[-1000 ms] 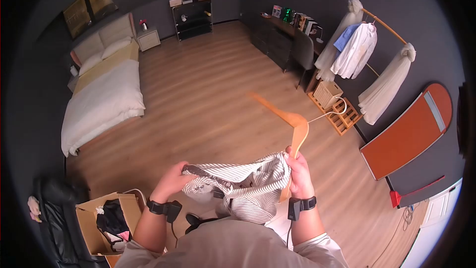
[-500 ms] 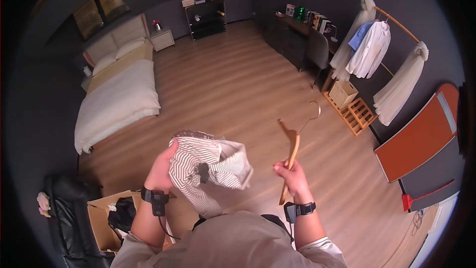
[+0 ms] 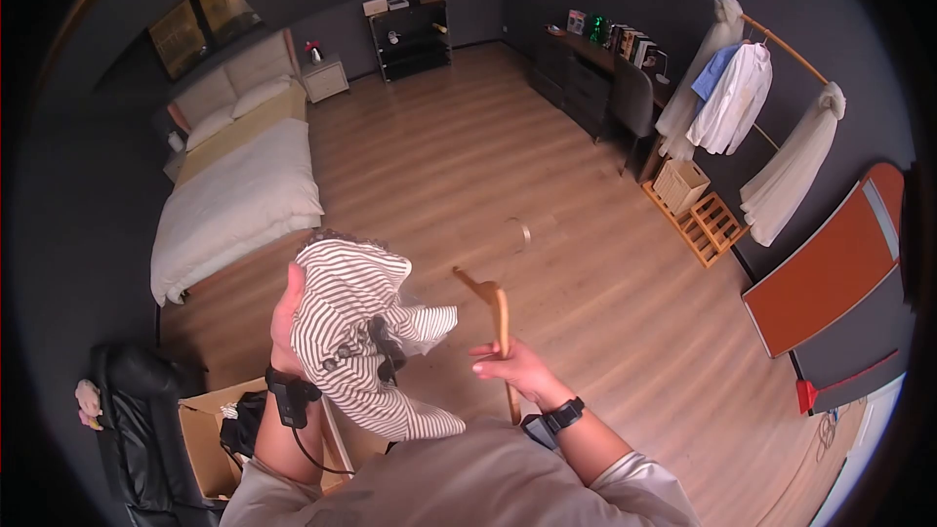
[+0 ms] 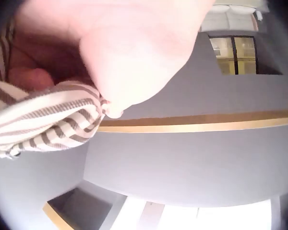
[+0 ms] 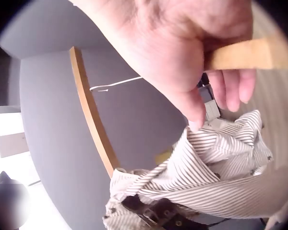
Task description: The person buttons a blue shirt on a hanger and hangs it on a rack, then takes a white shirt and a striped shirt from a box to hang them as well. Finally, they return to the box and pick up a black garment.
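Observation:
A white shirt with dark stripes (image 3: 351,293) hangs bunched in front of the person's body, a dark strap-like piece among its folds. My left hand (image 3: 285,317) grips it at its left side; in the left wrist view the thumb (image 4: 134,72) presses against the striped cloth. To the right of the shirt, my right hand (image 3: 524,371) holds a wooden clothes hanger (image 3: 502,317) by one arm, between thumb and fingers. The hanger's metal hook (image 3: 525,234) points away from the body. In the right wrist view the thumb tip overlaps the shirt's edge.
A cardboard box (image 3: 200,449) with dark clothes stands at lower left beside a black sofa (image 3: 132,429). The bed (image 3: 244,176) is farther left. At right are a clothes rack (image 3: 791,49) with shirts, a wooden slatted stand (image 3: 714,224) and an orange-brown board (image 3: 825,273).
The shirt has come away from the hanger and moved left with my left hand. My right hand swung right with the hanger, then back toward the shirt.

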`<state>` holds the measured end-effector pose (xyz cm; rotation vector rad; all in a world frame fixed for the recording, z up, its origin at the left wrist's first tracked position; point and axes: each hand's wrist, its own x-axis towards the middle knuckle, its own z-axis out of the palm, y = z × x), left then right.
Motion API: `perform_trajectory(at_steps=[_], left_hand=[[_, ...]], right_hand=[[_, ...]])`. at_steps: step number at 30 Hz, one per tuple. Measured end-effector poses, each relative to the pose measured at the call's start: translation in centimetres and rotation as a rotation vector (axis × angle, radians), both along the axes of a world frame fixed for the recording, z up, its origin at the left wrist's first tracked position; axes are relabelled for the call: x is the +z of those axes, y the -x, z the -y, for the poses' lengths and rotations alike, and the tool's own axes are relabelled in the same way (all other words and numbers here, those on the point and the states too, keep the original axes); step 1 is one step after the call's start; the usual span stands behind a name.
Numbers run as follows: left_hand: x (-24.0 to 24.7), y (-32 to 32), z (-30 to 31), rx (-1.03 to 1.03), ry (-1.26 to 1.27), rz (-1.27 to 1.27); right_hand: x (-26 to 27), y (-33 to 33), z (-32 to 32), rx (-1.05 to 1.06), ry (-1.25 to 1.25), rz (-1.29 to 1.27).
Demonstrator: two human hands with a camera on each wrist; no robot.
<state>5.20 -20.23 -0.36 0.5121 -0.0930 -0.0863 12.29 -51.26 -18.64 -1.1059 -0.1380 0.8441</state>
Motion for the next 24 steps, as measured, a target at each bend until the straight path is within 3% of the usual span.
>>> perform_trajectory(at_steps=[3,6,10,12,14,19,24], left_hand=[[0.0,-0.2,0.4,-0.074,-0.045,0.012],[-1.3,-0.3,0.1,-0.035,-0.302,-0.049],[-1.3,0.4,-1.2,0.051,-0.698,-0.076],[-1.4,0.3,-2.4,0.081,-0.856,-0.147],[-3.2,0.1,-4.0,0.087,-1.057,-0.247],[-7.8,-0.6,-3.0,0.112,-1.548,-0.243],[-7.9,-1.5,-1.2,0.254,-1.447,-0.24]], right_hand=[[0.8,0.9,-2.1,0.092,-0.104,0.032],[2.1,0.0,-3.4,0.141,-0.182,0.156],[2.1,-2.2,-2.3,-0.181,0.148,0.186],[2.7,-3.7,-0.6,-0.425,0.118,0.318],[5.1,-4.9,1.8,-0.584,0.012,0.27],[9.4,-5.5,4.7,-0.519,-0.077,0.303],[11.3,-5.3,4.9,-0.489,0.009,0.4]])
